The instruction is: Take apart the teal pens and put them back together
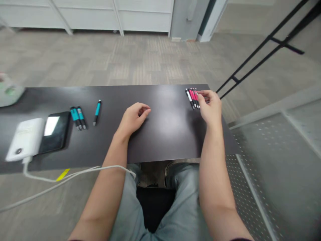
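Observation:
My right hand (210,104) is at the far right of the dark desk (160,144), its thumb and fingers pinched at the right end of a row of pens. In that row, pink-and-black pens (192,95) lie side by side, with a white-and-black pen (189,98) at the left end. The fingers partly cover the rightmost pen. Near the desk's middle rests my left hand (135,116), fingers curled in, with nothing visible in them. To its left lies a single teal-and-black pen (97,112). Farther left, several teal-and-black pens (77,117) are grouped together.
A black phone-like device (59,140) and a white power bank (26,139) lie at the left. A white cable (75,174) runs from the power bank across my left forearm. A white object (10,92) stands at the far left corner. Black metal bars (260,57) rise beyond the right edge.

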Demonstrator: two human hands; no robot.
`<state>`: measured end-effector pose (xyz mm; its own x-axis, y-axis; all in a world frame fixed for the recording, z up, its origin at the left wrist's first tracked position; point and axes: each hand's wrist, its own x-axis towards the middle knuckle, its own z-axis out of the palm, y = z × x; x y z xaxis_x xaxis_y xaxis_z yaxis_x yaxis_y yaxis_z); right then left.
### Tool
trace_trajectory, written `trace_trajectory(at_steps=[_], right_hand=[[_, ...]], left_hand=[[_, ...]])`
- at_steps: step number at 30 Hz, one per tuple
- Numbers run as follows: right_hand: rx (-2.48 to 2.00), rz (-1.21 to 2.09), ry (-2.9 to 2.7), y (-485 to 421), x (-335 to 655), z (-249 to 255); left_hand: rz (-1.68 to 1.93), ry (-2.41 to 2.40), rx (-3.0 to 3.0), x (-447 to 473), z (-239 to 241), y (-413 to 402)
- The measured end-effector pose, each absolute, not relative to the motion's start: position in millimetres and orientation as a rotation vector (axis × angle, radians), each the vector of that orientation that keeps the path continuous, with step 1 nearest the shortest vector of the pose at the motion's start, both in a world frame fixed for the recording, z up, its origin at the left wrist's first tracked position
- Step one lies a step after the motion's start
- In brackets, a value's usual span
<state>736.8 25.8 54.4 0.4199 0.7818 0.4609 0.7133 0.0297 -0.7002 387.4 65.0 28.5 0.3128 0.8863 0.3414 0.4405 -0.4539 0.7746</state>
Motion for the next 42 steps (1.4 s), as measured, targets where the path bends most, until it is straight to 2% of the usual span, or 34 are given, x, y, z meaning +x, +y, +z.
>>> trace_trajectory(at_steps=[5, 10, 16, 20, 29, 35, 42], right_hand=[[-1.403, 0.307, -1.591, 22, 684, 79], [-1.239, 0.491, -1.865, 23, 638, 85], [-1.232, 0.587, -2.034, 24, 626, 78], [-1.198, 0.603, -2.035, 25, 628, 77], [-1.212, 0.648, -1.967, 32, 626, 58], [-1.346, 0.716, -1.723, 37, 600, 41], [-1.330, 0.813, -1.469, 32, 602, 43]], left_hand=[[1.226, 1.295, 2.025, 389, 23, 66], [1.318, 1.701, 2.012, 350, 26, 54], [0.964, 2.138, 2.063, 264, 49, 31], [0.832, 2.293, 2.056, 241, 59, 27], [1.099, 1.978, 1.871, 258, 59, 32], [1.301, 1.520, 1.734, 313, 40, 36], [1.461, 1.227, 1.498, 377, 34, 44]])
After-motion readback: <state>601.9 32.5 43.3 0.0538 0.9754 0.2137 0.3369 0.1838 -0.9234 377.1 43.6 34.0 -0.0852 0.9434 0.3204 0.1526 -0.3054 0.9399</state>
